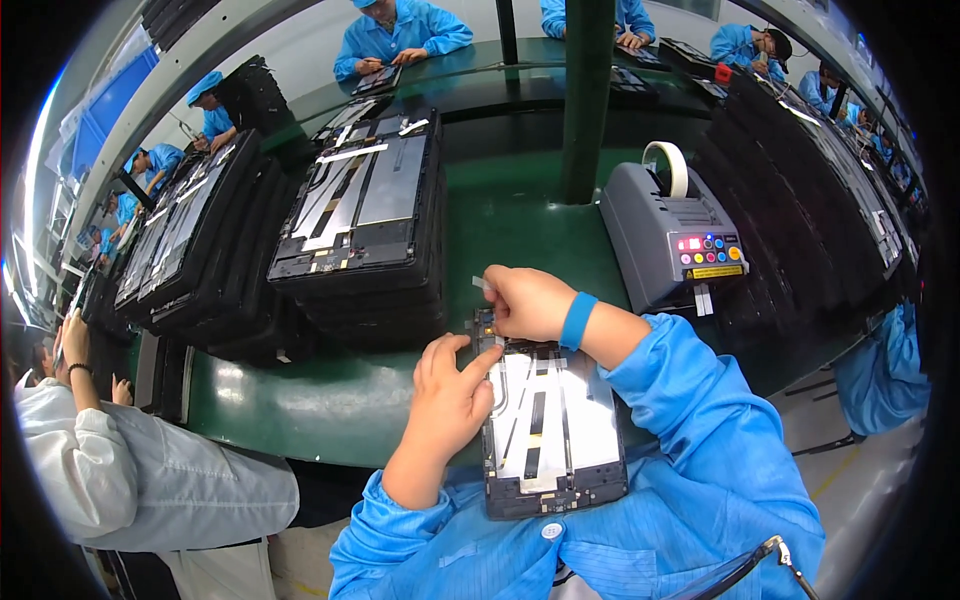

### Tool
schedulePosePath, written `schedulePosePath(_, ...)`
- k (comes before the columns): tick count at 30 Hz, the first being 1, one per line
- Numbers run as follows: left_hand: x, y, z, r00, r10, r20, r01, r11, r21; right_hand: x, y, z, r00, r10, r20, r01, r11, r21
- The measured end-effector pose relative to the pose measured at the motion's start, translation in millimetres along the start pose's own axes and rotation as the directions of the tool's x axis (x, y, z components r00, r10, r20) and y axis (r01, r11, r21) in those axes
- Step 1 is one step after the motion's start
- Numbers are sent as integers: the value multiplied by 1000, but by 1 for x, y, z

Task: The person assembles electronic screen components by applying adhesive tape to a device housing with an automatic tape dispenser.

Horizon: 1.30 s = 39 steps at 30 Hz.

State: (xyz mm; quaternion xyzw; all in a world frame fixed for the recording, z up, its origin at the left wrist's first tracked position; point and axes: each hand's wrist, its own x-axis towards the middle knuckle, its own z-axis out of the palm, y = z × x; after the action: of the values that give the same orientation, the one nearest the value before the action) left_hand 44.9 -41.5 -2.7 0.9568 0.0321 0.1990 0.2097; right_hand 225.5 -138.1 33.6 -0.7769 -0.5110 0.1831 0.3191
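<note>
An opened tablet [593,415] lies in front of me at the table's near edge, its inner side up, with silver plates, dark flex strips and a black frame. Over its far left corner, my right hand [535,305] pinches a small strip of clear tape [481,283]; a blue band circles that wrist. My left hand [445,392] rests by the tablet's left edge, fingers apart, the index fingertip touching the frame near the same corner. Beyond my right hand stands a grey tape dispenser [650,235] with a white tape roll and a cut end hanging from its front.
A tall stack of opened tablets [350,270] stands on the green table [270,400] ahead left, with another stack [190,240] beside it. More stacked tablets [800,200] rise at right. A green post [588,100] stands behind the dispenser. A person in white [170,460] is close at left; others work opposite.
</note>
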Motion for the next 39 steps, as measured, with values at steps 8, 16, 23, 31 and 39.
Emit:
schedulePosePath(8, -2, 0, 2, 1000, 21, -17, -21, 1000, 21, 7, -7, -6, 944, 325, -46, -327, 943, -52)
schedulePosePath(16, -22, 25, -11, 989, -79, -121, 13, 884, -467, -102, -36, 5, 968, -232, -94, 239, 968, 79)
schedulePosePath(23, -19, 65, -19, 971, 159, -180, -221, 884, -412, -157, -41, 15, 974, -139, -181, 157, 983, 92)
schedulePosePath(31, 7, 68, -13, 981, 179, -74, -194, 919, -343, -173, -29, 16, 894, 10, -448, 67, 985, 156)
schedulePosePath(39, 22, 38, 0, 999, 38, 20, -42, 964, 263, -196, 12, 44, 828, 315, -463, -109, 902, 419)
